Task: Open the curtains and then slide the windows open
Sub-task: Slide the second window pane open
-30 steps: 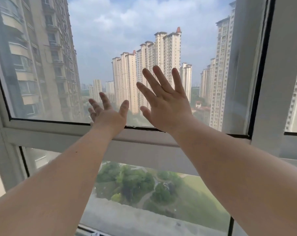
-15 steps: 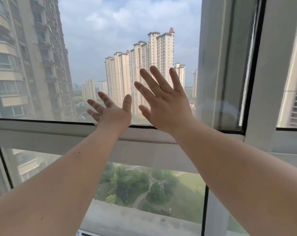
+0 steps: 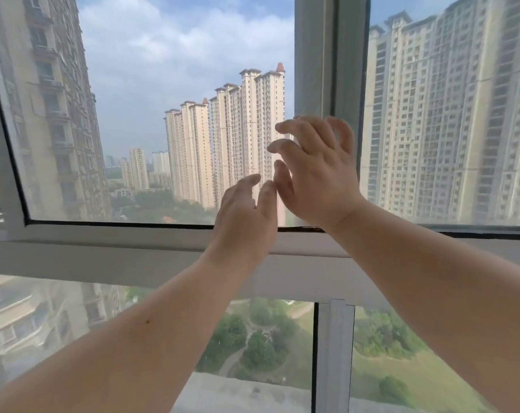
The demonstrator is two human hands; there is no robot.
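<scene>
Hands raised before window; no writing.

Both hands raised, left hand loosely open, right hand curled

Two bare forearms in view, no sleeves anywhere, nothing worn at either wrist. The left hand carries no ring and no band, and there's one small dark mole on the left forearm, plain to see. The right hand is just as unadorned, with no jewellery on its fingers, though their outlines come out a little blurred.
</scene>
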